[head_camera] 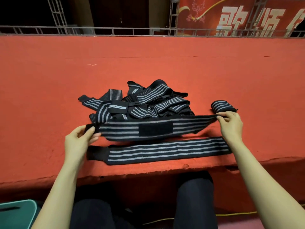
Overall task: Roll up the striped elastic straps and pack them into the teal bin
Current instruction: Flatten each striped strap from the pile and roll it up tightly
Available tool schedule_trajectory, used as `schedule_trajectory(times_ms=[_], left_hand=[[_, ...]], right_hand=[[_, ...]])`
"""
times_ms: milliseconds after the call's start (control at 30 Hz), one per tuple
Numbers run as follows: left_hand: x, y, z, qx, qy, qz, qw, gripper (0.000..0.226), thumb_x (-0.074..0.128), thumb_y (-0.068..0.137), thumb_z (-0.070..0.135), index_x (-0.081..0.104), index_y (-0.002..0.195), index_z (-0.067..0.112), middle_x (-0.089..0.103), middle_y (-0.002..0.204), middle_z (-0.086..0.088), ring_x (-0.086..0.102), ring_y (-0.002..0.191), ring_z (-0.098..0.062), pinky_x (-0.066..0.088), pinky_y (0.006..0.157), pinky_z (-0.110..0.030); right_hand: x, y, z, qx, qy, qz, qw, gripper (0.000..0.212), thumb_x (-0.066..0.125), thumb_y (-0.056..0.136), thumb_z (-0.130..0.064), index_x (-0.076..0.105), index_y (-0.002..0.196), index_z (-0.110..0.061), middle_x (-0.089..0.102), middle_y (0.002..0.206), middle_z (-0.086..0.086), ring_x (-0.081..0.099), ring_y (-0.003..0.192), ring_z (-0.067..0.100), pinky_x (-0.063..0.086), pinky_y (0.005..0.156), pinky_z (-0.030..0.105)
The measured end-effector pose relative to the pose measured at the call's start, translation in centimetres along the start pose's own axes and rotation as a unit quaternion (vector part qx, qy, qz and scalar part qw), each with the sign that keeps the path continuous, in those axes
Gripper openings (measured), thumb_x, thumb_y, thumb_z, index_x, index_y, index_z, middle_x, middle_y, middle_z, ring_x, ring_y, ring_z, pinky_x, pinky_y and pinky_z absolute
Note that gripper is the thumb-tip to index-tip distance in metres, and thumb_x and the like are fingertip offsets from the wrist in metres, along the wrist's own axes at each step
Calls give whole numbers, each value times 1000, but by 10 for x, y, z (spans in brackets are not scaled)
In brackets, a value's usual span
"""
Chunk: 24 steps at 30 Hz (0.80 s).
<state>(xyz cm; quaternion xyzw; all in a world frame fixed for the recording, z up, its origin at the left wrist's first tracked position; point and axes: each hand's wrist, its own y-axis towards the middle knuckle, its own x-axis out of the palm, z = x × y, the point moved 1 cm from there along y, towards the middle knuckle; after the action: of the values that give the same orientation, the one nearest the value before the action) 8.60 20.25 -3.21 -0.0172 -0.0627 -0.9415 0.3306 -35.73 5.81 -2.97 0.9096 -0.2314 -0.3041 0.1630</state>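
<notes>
The held strap (186,126) is hanging stretched between both hands, just above the red-covered desk (49,80). The left hand (79,139) is pinching its black end tab between thumb and curled fingers, and the right hand (231,123) is gripping the opposite end, which is bunching narrow at the fingertips. Its long axis is running left to right, climbing slightly toward the right hand, and its striped face with a black fastening patch (155,128) is tilting toward the camera.

A second strap (165,150) is lying flat on the desk just nearer the person, almost parallel to the held one, with its black tab pointing left and its right end passing under the right wrist. The loose pile of straps (145,101) is sitting just behind the held strap. A rolled strap (222,106) is resting on its side beyond the right hand, close to the knuckles.

The teal bin (16,212) is sitting low at the person's left, below the desk edge, well apart from both hands, only its corner showing
</notes>
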Motion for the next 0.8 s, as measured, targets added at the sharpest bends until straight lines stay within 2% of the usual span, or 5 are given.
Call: schedule_trajectory(times_ms=[133,300,467,567,800], left_hand=[[-6,4,3,-28,-137,15,990,22,54,95,22,60,77,10,65,70,2,65,68,-10,55,68,-19],[-4,-1,-17,-7,129,-24,991,20,69,77,-3,64,87,13,65,82,2,59,82,-18,48,67,-19],[6,1,-6,56,133,31,989,31,65,78,-10,60,102,9,59,81,7,54,74,-1,43,59,-1],[9,11,-9,63,171,34,983,30,66,77,-8,61,101,9,64,95,-5,58,87,-16,48,74,-18],[14,10,-34,97,461,-37,881,35,62,74,-10,63,105,8,51,120,-16,43,119,-36,35,101,-42]], right_hand=[[5,-10,-1,-36,43,35,998,13,61,89,-5,71,97,-4,58,114,16,57,104,21,36,86,10],[19,-26,22,35,-23,-77,996,20,54,87,0,70,99,-2,53,120,14,55,108,27,33,94,21],[15,-36,32,44,-18,-53,997,19,57,90,-9,70,102,-2,54,121,12,54,111,25,35,96,23],[15,-39,37,33,-18,-47,998,16,61,88,-6,70,101,-1,52,121,13,56,109,28,42,100,32],[27,-46,37,-24,-185,-128,974,23,64,84,-8,66,106,-1,53,121,17,44,123,36,32,105,42]])
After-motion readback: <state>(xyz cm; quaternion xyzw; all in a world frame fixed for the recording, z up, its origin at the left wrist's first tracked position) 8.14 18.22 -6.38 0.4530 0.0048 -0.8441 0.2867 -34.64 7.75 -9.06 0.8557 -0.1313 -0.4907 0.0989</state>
